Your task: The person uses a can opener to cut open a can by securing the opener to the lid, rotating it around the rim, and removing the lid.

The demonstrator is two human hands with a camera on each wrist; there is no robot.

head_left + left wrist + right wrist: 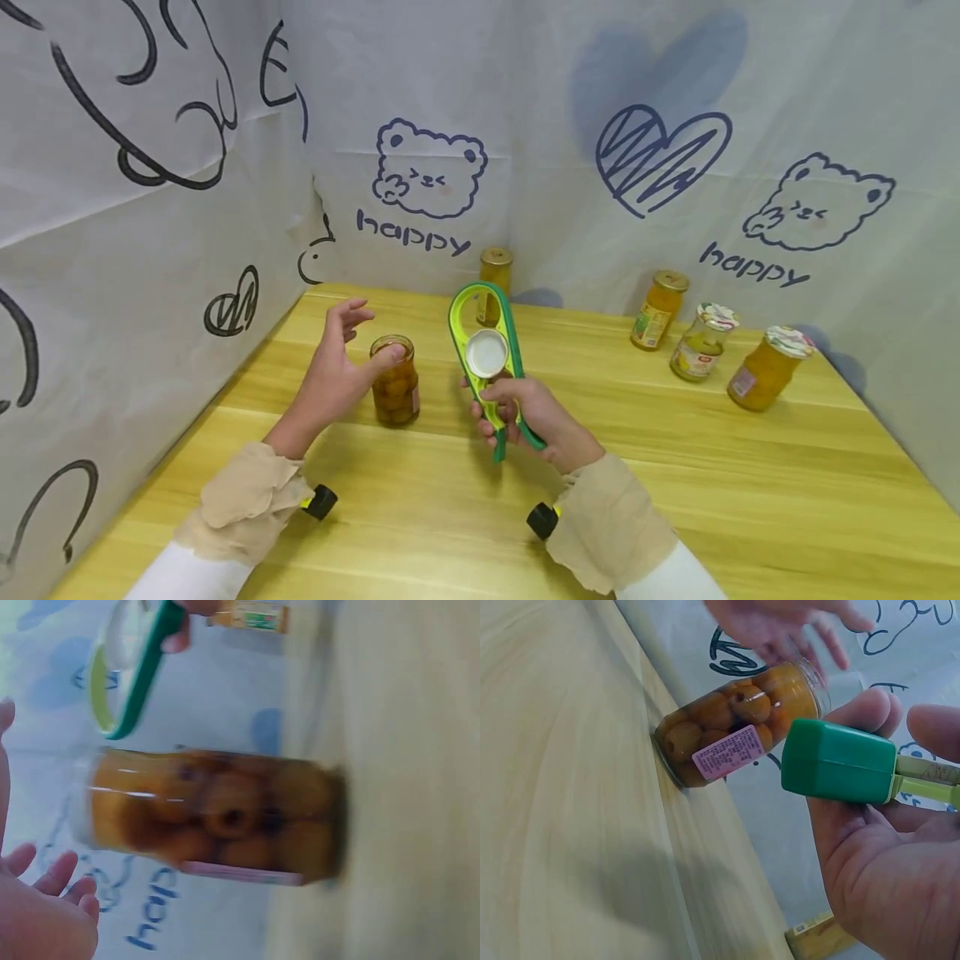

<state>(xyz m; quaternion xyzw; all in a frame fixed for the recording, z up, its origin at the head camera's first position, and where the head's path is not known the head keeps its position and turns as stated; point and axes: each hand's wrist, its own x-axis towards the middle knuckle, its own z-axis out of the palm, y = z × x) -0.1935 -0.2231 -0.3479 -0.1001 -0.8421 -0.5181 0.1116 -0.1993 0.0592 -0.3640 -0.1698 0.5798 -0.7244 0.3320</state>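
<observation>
An uncapped glass jar [396, 396] of round brown fruit in liquid stands upright on the table, a pink label on its side. My left hand [337, 371] is beside its mouth with fingers spread, and the thumb overlaps the rim in the head view. The left wrist view shows those fingers [56, 881] apart from the glass. To the right of the jar, my right hand [543, 417] grips a green jar opener [513, 337] by its handles [840, 761]. A round lid [486, 353], white inside, sits within the opener's loop, near my right thumb.
Behind the opener stands a gold-capped jar [495, 265]. At the right are another gold-capped jar [660, 310], a jar of pale fruit [699, 346] and an orange jar [763, 371] with a patterned lid. White drawn-on cloth [540, 192] borders the wooden table [420, 517].
</observation>
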